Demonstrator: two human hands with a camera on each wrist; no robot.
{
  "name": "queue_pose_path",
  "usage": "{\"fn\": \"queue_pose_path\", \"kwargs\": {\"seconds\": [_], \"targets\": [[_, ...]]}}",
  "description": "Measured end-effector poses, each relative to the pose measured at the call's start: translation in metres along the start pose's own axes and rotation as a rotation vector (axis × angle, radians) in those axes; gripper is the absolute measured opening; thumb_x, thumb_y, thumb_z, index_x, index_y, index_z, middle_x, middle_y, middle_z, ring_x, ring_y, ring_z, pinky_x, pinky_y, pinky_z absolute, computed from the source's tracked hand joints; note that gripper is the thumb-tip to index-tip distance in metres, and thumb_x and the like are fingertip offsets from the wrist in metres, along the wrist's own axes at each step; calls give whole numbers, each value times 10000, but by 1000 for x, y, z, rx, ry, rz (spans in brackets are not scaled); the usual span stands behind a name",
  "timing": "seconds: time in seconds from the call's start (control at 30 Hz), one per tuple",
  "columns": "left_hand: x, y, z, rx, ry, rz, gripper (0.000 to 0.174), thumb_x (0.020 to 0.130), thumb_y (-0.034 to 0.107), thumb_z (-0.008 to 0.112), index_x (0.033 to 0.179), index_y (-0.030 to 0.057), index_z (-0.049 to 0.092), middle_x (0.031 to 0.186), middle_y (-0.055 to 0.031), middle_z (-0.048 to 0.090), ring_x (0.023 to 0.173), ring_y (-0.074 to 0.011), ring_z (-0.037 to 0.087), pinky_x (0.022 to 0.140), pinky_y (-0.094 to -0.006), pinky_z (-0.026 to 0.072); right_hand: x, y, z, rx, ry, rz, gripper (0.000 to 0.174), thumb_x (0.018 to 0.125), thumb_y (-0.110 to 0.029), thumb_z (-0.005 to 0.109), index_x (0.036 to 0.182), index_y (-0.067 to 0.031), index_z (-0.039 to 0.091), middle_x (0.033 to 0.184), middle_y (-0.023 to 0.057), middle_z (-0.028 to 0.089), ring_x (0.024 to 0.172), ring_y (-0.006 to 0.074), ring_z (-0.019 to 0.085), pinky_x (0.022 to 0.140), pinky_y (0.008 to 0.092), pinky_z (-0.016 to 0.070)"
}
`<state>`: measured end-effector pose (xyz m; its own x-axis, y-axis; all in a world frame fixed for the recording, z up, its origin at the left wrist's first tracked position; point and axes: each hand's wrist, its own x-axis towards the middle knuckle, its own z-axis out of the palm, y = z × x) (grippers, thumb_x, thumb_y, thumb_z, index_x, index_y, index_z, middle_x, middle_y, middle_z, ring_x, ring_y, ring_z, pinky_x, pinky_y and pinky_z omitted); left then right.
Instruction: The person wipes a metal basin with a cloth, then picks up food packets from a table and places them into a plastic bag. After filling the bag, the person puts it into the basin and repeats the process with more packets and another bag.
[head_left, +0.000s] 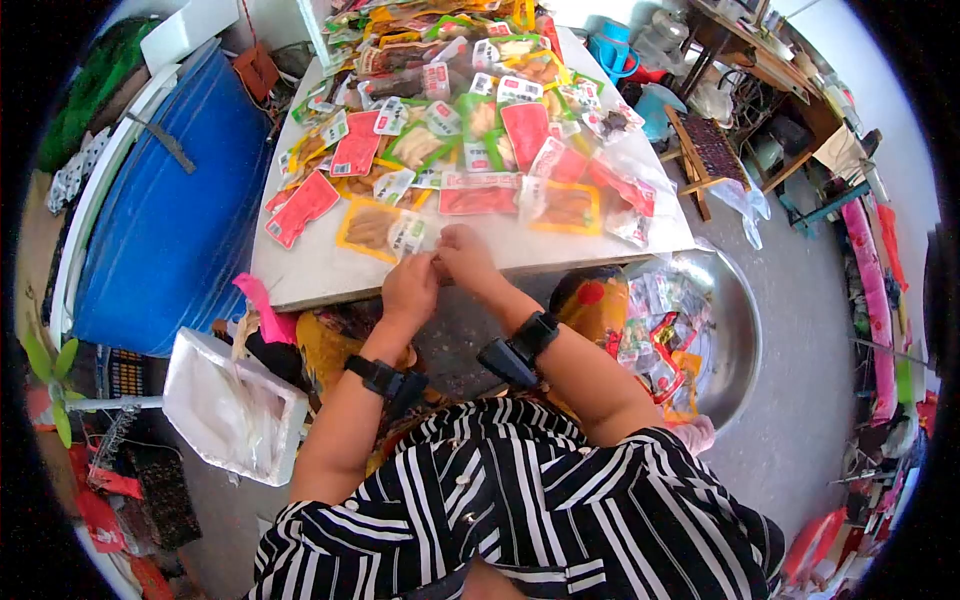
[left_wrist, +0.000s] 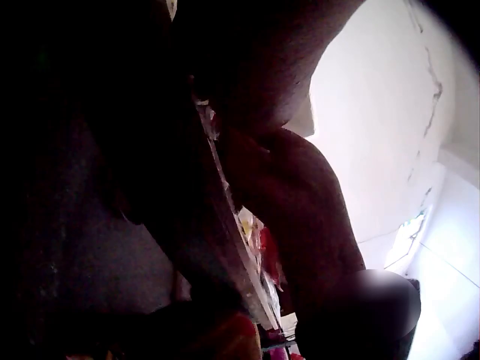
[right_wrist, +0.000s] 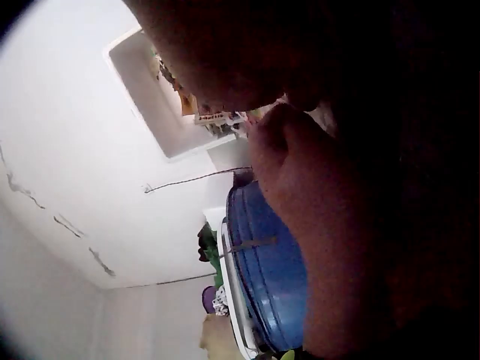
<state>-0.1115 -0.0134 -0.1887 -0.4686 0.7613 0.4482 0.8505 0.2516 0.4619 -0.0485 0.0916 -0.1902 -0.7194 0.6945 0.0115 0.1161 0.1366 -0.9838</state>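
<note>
My two hands meet at the front edge of the white table (head_left: 350,285). The left hand (head_left: 411,287), fingers curled, pinches the near end of a yellow-edged food packet (head_left: 378,226) with a clear window and a white-green label. The right hand (head_left: 466,258) pinches the same end from the right, its fingers close against the left ones. Fingertips and the pinched edge are mostly hidden behind the knuckles. In the right wrist view the left hand (right_wrist: 289,154) shows curled, touching the dark right hand (right_wrist: 217,60). The left wrist view is very dark.
Many sealed food packets, such as a red one (head_left: 478,200), lie heaped across the table. A steel basin (head_left: 738,350) with more packets stands at lower right. To the left are a large blue tub (head_left: 180,220) and a white foam box (head_left: 190,400).
</note>
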Motion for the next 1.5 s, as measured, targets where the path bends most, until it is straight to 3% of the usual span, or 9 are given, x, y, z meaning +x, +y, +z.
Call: {"fn": "queue_pose_path", "kwargs": {"seconds": [0.07,0.2,0.27,0.57,0.87,1.07,1.27,1.37,1.5], "targets": [[-1,-1,1,15,-6,-13,104,718,131,431,777,58,477,682,-140,503,651,-330,484,559,-424,379,4,14,-6,71,49,-81,198,670,-84,480,851,-5,495,752,138,532,711,237,526,643,319,414],[-2,-5,4,27,0,-21,112,715,135,437,779,53,480,685,-142,506,651,-327,487,563,-426,380,12,-18,-78,-640,289,-443,288,655,-241,553,846,-31,509,806,137,532,791,284,508,705,359,391],[0,-3,4,28,-4,-19,115,714,137,439,779,51,480,686,-143,505,651,-327,487,563,-426,380,24,-25,-119,-900,224,-275,349,635,-325,565,854,-57,519,879,133,521,854,288,485,722,401,372],[-2,-8,6,27,5,26,114,695,137,453,767,50,474,679,-144,500,647,-331,483,562,-430,377,-4,8,-135,-969,68,-245,527,552,-420,602,933,-75,484,991,131,470,990,273,403,802,428,307],[1,1,0,83,-115,-79,153,725,170,449,786,40,502,716,-151,512,697,-328,493,603,-413,386,-25,0,-120,-1060,-144,-439,469,570,-257,622,971,-86,451,1022,128,436,1008,268,387,802,398,330],[7,9,-6,121,-189,-160,159,722,185,449,748,41,511,728,-155,514,709,-331,491,612,-416,385,-28,8,-116,-778,-41,-637,232,662,-96,509,889,-47,493,812,133,499,765,284,477,666,352,387],[4,4,0,64,-123,-166,148,718,178,442,737,42,498,719,-149,514,702,-327,489,606,-413,383,-35,-39,-89,366,33,-39,150,759,-114,450,884,-38,484,801,76,526,706,167,512,624,260,406],[6,5,1,1,-50,-183,128,716,158,427,712,41,478,681,-141,508,675,-318,487,579,-417,378,-28,-31,-64,877,103,5,147,741,-109,468,849,-11,489,772,53,523,656,114,491,575,209,390],[7,4,1,-38,-51,-230,138,726,163,422,734,39,482,700,-137,516,696,-315,489,587,-408,383,-19,-14,-53,876,-58,16,147,708,-63,460,834,9,486,744,68,533,615,134,482,534,219,393]]}}
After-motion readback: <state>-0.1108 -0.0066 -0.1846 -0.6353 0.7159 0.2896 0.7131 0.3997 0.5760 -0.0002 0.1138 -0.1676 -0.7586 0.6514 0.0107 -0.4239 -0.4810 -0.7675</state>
